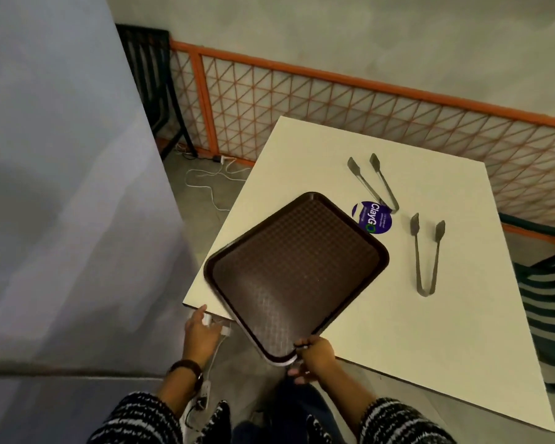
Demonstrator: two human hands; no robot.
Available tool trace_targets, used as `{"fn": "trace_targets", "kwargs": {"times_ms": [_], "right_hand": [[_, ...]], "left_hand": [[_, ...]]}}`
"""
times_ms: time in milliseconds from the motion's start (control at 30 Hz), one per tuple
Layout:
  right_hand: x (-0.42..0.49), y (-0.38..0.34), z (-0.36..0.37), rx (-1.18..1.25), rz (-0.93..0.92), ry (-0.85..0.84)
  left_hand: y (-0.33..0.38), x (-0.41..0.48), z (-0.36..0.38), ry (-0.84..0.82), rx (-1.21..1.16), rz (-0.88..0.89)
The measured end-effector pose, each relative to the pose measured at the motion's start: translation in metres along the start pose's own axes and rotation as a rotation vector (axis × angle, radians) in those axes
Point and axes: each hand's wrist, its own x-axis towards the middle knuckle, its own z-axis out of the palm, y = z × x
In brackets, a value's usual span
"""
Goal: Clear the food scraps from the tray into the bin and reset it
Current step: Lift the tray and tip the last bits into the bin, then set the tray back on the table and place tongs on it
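In the head view, the brown tray [297, 270] sat at an angle over the near left part of the white table [430, 331], its near corner and left side overhanging the table edge; whether its far part rested on the tabletop or was lifted just clear could not be told. Its waffle-textured inner surface faced up. The right hand [314, 355] gripped the tray's near corner, thumb on top of the rim and fingers curled underneath. The left hand [202, 331], with a dark watch [189, 370] at the wrist, was spread loosely with its fingers extended just beside the table's near left corner, apart from the tray; whether a fingertip touched the table edge could not be told. Both forearms wore black-and-white striped sleeves. Just beyond the tray's far right side lay a round purple sticker [372, 217], partly covered by the tray rim. 2 metal tongs lay on the table: 1 pair [393, 204] with its hinge end touching the sticker, the other pair [426, 290] to the right of the tray, near it but apart. An orange mesh fence [334, 100] ran behind the table, a white cable [212, 177] trailed on the floor, and a grey panel [61, 155] filled the left.
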Motion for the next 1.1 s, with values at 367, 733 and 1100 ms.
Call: {"fn": "trace_targets", "kwargs": {"times_ms": [367,733,1100], "right_hand": [[0.061,-0.116,-0.059,-0.329,-0.428,0.234],[0.129,-0.1,-0.197,-0.574,-0.388,0.391],[0.152,-0.148,-0.203,-0.142,-0.211,0.425]], "left_hand": [[0.015,0.0,0.053,0.028,0.167,-0.168],[0.041,0.03,0.051,0.082,0.186,-0.102],[0.097,0.111,0.054,0.038,0.382,0.052]]}}
